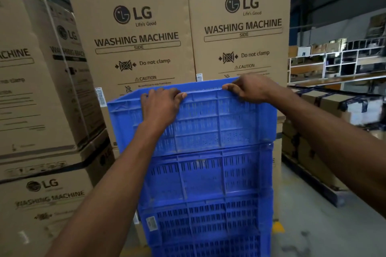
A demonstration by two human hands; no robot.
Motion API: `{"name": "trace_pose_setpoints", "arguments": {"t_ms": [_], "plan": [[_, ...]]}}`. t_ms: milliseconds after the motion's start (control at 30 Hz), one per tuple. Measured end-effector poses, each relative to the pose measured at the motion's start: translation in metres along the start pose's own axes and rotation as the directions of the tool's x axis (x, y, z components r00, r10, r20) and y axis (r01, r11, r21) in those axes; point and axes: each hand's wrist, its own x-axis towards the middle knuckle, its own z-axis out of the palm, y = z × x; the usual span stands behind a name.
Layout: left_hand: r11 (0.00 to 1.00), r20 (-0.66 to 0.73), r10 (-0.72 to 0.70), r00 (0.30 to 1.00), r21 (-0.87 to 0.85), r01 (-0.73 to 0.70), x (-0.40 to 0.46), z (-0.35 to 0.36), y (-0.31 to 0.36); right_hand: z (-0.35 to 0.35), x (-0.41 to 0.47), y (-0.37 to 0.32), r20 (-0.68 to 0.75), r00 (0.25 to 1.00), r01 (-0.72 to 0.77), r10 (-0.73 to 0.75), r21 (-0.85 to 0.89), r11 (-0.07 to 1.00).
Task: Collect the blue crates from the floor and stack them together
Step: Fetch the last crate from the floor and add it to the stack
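Atop a stack of blue perforated plastic crates [206,204], head view: the top blue ribbed plastic crate [208,123] sits slightly askew, left hand [160,106] and right hand [248,89] fingers curled over its rim. Released misaligned, it could slide off.

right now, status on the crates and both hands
Left hand and right hand both grip the top crate's near rim. It sits on the blue stack. Washing machine boxes close behind.

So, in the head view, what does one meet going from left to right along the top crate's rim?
Left hand gripping the top crate rim → bare rim between → right hand gripping the rim.
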Motion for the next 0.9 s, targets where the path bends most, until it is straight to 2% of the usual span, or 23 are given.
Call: {"name": "trace_pose_setpoints", "arguments": {"t_ms": [133,233,433,600,767,900], "plan": [[1.000,0.018,0.006,1.000,0.013,-0.007,0.000,0.018,-0.006,0.005,0.004,-0.012,-0.040,0.999,0.020,-0.024,-0.101,0.995],[0.999,0.040,-0.025,0.999,-0.019,0.026,0.008,0.023,-0.012,0.012,0.010,-0.021,-0.069,0.997,-0.042,0.030,-0.174,0.984],[0.999,0.096,0.025,0.995,0.035,-0.029,-0.002,0.011,0.014,0.010,-0.002,-0.002,-0.124,0.990,-0.090,0.066,-0.196,0.977],[0.999,0.043,0.050,0.998,-0.002,-0.050,-0.012,0.011,0.007,0.007,-0.006,-0.008,-0.059,0.996,-0.068,0.061,-0.130,0.989],[0.995,-0.064,0.094,0.994,-0.018,-0.095,-0.017,0.028,-0.012,0.005,-0.009,-0.020,-0.068,0.997,-0.054,0.043,-0.162,0.985],[0.996,-0.019,0.069,0.997,-0.046,-0.070,-0.008,0.033,-0.019,0.008,-0.007,-0.026,-0.019,0.998,-0.067,0.064,-0.193,0.979]]}}
